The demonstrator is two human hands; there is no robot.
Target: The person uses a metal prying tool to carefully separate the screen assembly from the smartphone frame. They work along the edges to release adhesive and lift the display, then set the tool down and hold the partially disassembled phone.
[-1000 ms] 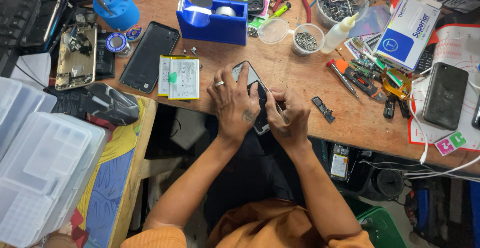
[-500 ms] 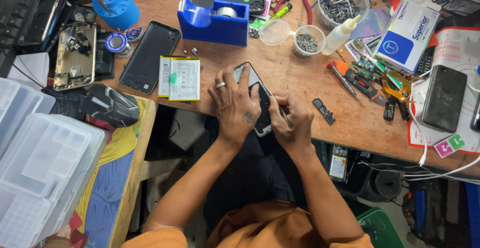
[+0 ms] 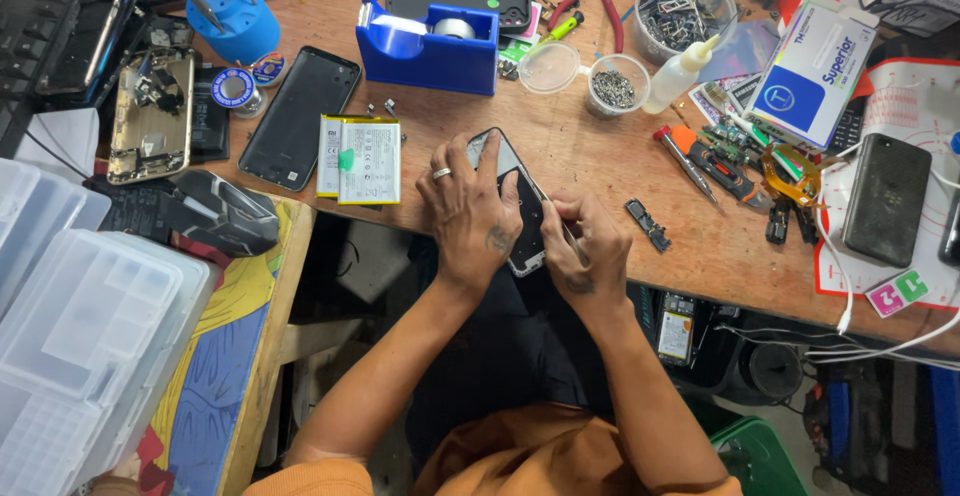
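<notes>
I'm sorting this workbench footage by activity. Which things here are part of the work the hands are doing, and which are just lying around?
In use:
- left hand, pressing on the opened phone
- right hand, working at the phone's edge; any tool it holds is hidden

Lying about:
- phone battery
- blue tape dispenser
- black phone screen
- orange-handled screwdriver
- glue bottle
- cup of screws

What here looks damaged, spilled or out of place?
Nothing is spilled. An opened gold phone lies at the bench's left with its insides bared. The phone under the left hand and right hand overhangs the bench edge.
</notes>
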